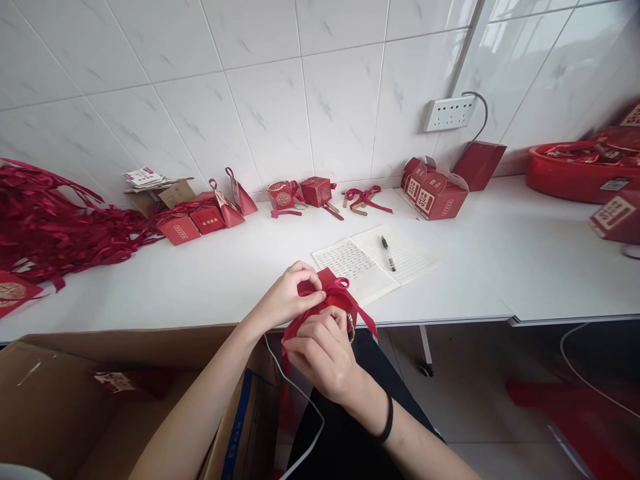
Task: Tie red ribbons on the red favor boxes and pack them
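A small red gift box [327,275] is at the table's front edge, mostly hidden by my hands. Red ribbon [367,321] runs across its top, with one bow loop standing up and a tail hanging to the right. My left hand [295,291] pinches the ribbon beside the loop, thumb and index finger together. Curled over the near side of the box, my right hand [324,350] has its fingers closed on the ribbon. A gold-coloured cord shows just right of those fingers. Behind the box lies an open notebook [375,260] with a black pen [388,253] on it.
A heap of red ribbons [60,227] covers the table's left end. Several red boxes [317,191] stand along the tiled wall. An open cardboard box [60,413] is below on the left. At the far right sits a red basin [560,177] with red packages.
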Motion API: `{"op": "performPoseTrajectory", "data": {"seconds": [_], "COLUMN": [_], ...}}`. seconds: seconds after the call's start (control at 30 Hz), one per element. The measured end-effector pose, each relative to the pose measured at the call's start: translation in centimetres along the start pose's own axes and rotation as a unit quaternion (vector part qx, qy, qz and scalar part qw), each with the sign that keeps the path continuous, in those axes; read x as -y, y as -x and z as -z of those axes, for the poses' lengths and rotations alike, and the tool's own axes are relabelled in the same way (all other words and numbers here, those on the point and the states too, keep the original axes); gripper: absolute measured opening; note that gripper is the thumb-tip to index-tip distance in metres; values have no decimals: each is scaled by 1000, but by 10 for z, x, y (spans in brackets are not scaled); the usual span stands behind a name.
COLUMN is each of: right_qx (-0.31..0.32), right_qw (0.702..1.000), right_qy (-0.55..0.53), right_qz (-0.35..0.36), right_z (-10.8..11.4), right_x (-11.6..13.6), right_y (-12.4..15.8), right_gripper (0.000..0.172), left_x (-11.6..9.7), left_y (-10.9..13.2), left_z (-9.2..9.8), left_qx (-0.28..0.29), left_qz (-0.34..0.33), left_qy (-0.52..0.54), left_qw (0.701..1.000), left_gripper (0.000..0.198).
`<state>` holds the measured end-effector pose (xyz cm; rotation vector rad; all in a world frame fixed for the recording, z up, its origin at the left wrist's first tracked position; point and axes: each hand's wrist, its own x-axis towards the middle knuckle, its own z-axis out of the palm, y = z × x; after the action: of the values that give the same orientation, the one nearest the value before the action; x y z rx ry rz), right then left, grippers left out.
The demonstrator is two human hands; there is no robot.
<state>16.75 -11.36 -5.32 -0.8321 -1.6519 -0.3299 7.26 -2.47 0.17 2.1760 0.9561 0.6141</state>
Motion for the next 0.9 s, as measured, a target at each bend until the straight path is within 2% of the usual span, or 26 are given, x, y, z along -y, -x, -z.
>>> {"op": "performPoseTrajectory", "data": {"seconds": [0.2,0.27,0.33,0.4,0.47,0.53,0.57,0.63,0.7,0.73,0.9], "right_qx": [6,29,46,29,-15,-35,6,139,242,263,240], "right_qw": [999,998,996,995,991,966,944,892,848,836,797], "right_qy": [-36,-36,-52,-91,-113,-86,-78,-100,-155,-183,-295], "right_qz": [28,39,46,27,-64,-240,-322,-419,-446,-446,-469], "right_z": [5,9,21,38,56,67,70,68,62,59,52], "right_x": [8,11,10,2,-15,-39,-52,-76,-92,-96,-94], "right_y": [3,3,-2,-10,-20,-29,-33,-37,-39,-40,-50], "right_gripper": [12,11,7,8,12,14,17,27,33,34,29], "left_x": [0,0,0,1,1,1,1,1,2,2,3], "left_y": [0,0,0,0,0,0,-1,-1,-1,-1,-1], "left_z": [0,0,-1,-1,-2,-2,-2,-1,-1,-1,-2], "left_qx": [-1,-1,-3,-4,-1,-1,-3,-2,1,2,-1], "left_qz": [2,1,3,3,-2,-9,-13,-21,-26,-29,-29], "left_qy": [5,3,-1,-6,-8,-8,-7,-4,-2,-2,-2], "left_qw": [1000,1000,1000,1000,1000,1000,1000,1000,1000,1000,1000], "left_gripper": [8,7,7,8,11,11,11,11,11,11,12]}}
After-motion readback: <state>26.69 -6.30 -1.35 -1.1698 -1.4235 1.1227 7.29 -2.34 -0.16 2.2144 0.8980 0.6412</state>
